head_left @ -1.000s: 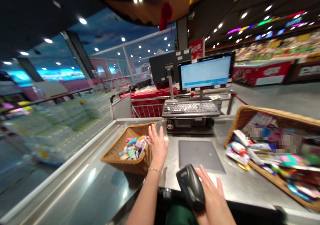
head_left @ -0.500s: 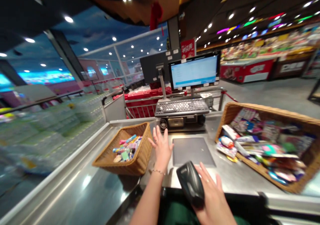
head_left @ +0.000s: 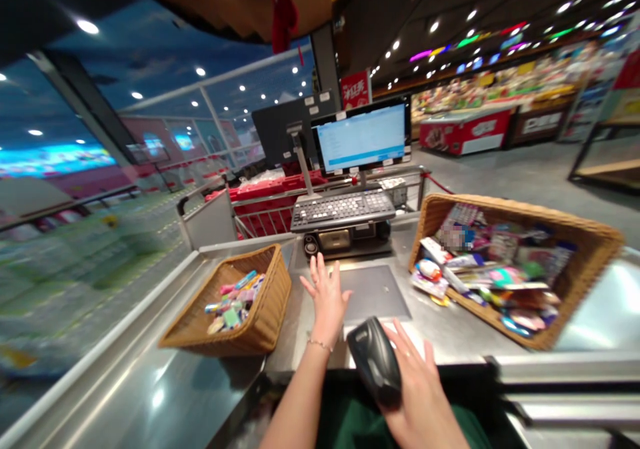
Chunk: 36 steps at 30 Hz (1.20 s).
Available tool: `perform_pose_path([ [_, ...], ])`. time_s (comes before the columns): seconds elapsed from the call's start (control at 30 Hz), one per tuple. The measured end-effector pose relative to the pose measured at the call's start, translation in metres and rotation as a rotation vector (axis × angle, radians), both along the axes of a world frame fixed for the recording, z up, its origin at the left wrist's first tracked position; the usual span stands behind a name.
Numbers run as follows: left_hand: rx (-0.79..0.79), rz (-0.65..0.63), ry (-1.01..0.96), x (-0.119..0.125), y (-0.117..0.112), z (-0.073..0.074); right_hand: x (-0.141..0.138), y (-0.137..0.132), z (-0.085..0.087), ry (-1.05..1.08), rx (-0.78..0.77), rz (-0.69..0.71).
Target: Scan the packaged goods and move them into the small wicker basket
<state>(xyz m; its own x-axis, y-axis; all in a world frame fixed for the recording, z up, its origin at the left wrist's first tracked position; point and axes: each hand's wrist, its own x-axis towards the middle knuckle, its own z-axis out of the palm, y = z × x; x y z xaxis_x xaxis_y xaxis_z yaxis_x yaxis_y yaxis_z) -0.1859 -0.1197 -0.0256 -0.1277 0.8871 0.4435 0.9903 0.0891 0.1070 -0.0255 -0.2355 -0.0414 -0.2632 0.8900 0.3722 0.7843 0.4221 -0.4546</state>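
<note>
My left hand (head_left: 329, 301), with a thin bracelet at its wrist, hovers palm down over the counter with its fingers spread and nothing in it. It is between a small wicker basket (head_left: 277, 302) and a flat grey plate (head_left: 377, 292) set in the counter. A black handheld barcode scanner (head_left: 376, 362) is in my right hand (head_left: 413, 379), close to the counter's near edge. The fingers of that hand lie along the scanner's right side; part of its grip is hidden. Small colourful packets (head_left: 237, 302) fill the bottom of the small basket.
To the right, a larger wicker basket (head_left: 595, 236) lies tilted, with many packaged goods inside and some at its left lip. A keyboard (head_left: 345, 209) and a lit monitor (head_left: 363, 137) stand behind the plate. Beyond them are red shopping carts (head_left: 265, 199) and a metal rail.
The view has turned slightly right, so the baskets and monitor sit further left in it. My left hand stays spread, and my right hand still holds the scanner.
</note>
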Motion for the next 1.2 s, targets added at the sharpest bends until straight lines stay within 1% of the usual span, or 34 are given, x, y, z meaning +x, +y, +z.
perform_pose_path([
  [0.13, -0.024, -0.017, 0.001, 0.012, 0.004, -0.001, 0.005, -0.001, -0.003, 0.011, -0.003, -0.022],
  [0.27, -0.032, -0.074, 0.001, 0.027, 0.008, -0.003, 0.011, 0.0, -0.008, 0.005, -0.002, -0.06],
  [0.57, -0.072, -0.207, 0.019, 0.065, 0.019, -0.018, 0.028, 0.0, -0.01, -0.003, -0.002, -0.118],
  [0.7, -0.085, -0.267, 0.026, 0.083, 0.028, -0.029, 0.035, 0.001, -0.01, 0.028, -0.004, -0.152],
  [0.87, -0.126, -0.329, 0.018, 0.107, 0.042, -0.046, 0.044, 0.002, -0.012, 0.044, -0.029, -0.188],
  [1.07, -0.175, -0.294, -0.007, 0.135, 0.053, -0.067, 0.06, 0.006, -0.02, -0.006, -0.07, -0.198],
  [1.2, -0.197, -0.3, 0.006, 0.153, 0.059, -0.081, 0.068, 0.008, -0.023, -0.023, -0.09, -0.192],
])
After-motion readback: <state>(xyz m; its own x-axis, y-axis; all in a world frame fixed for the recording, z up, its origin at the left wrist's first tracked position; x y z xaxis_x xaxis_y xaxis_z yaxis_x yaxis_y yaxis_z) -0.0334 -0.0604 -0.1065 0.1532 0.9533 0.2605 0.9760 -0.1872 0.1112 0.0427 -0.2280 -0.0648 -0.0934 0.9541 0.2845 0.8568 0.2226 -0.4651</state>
